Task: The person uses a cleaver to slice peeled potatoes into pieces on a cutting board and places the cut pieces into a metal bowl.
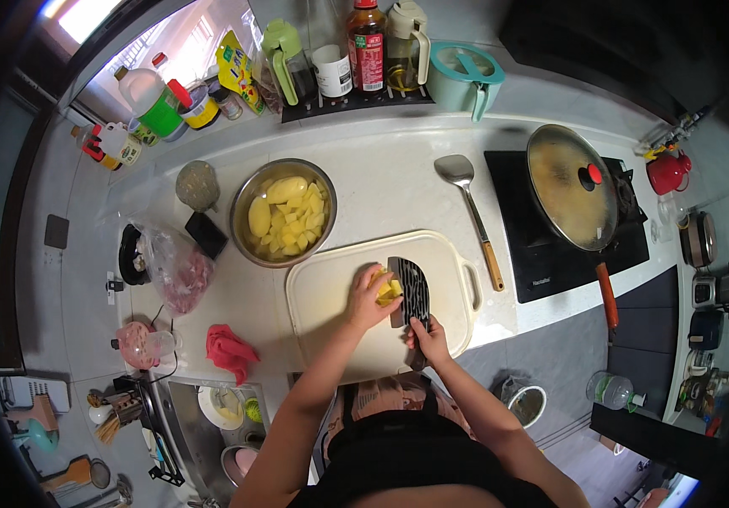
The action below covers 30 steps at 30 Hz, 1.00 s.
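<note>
My right hand (428, 338) grips the dark handle of a cleaver-style kitchen knife (412, 289) with a black, wavy-patterned blade. Close along the left of that blade, my left hand (367, 301) is closed around several yellow potato pieces (389, 292). Both hands are over a cream plastic cutting board (329, 343), which has a handle slot at its right end. Beyond the board's upper left corner stands a steel bowl (237, 225). In it lie cut potato chunks (297, 225) and two whole peeled potatoes (287, 190). My fingers hide part of the pieces being held.
Right of the board, a spatula (480, 228) lies beside a black cooktop (539, 286) bearing a lidded pan (570, 184). A pumpkin (198, 185), bagged meat (183, 273) and a red cloth (230, 351) are on the left. The sink (199, 432) is at lower left.
</note>
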Motion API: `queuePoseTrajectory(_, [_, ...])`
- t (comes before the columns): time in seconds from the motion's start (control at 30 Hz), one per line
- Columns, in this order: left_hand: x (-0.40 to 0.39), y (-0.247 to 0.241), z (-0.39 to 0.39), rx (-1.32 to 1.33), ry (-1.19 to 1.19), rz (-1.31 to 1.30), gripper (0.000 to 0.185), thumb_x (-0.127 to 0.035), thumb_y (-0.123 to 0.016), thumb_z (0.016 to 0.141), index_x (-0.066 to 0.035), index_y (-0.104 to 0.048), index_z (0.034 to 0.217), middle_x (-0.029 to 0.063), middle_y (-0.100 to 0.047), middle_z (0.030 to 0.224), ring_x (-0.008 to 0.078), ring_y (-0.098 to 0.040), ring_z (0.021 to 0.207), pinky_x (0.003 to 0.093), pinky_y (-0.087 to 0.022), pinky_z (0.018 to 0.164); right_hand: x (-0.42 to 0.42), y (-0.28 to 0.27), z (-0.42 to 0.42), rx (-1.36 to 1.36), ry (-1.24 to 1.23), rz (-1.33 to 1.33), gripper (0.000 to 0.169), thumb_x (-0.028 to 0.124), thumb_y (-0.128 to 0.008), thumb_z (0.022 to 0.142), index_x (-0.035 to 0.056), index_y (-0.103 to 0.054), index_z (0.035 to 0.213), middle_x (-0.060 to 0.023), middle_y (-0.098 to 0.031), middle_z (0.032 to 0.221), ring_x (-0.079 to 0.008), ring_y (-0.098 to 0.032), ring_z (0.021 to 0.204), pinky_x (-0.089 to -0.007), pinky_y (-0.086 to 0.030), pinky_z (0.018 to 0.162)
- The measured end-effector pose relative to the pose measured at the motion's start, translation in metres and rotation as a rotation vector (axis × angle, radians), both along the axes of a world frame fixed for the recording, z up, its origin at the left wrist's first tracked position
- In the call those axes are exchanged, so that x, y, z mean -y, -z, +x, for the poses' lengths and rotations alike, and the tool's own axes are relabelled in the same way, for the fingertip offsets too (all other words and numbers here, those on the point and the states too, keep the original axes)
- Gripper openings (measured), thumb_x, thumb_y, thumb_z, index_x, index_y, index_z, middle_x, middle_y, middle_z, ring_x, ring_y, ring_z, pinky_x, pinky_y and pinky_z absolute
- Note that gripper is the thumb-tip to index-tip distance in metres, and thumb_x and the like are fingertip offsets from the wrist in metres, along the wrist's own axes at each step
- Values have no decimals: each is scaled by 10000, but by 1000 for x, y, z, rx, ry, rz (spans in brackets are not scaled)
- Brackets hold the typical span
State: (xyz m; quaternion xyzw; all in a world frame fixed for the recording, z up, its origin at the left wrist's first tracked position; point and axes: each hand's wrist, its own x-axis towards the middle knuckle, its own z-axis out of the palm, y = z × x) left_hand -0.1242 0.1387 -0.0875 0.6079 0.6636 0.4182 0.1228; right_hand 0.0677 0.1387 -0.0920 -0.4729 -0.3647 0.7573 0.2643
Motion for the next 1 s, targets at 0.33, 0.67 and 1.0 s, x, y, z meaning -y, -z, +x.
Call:
queuePoseTrajectory(0.33, [3, -1, 33, 163, -245, 57, 313, -155, -720, 687, -118, -642, 988, 124, -479, 1173, 312, -499, 1041, 381, -445, 871, 5, -19, -25, 11, -26, 14, 183, 184, -574, 887, 44, -484, 812, -26, -532, 626, -98, -492, 453, -236, -418, 421])
queuePoseTrajectory(0.67, [-7, -48, -76, 20, -487, 176, 237, -62, -649, 720, -89, -625, 955, 131, -529, 1103, 323, -519, 1016, 400, -419, 867, -24, -69, -139, 5, -197, 72, 165, 177, -580, 878, 48, -495, 820, -24, -523, 605, -94, -494, 447, -231, -418, 414])
queuePoseTrajectory(1.0, [-32, 8, -208, -261, -369, -285, 372, -268, -548, 838, -193, -530, 1202, 138, -365, 1341, 344, -337, 1226, 476, -300, 991, -41, -76, -187, 92, -108, 45, 219, 219, -616, 855, 47, -487, 815, -35, -519, 599, -104, -495, 419, -230, -417, 385])
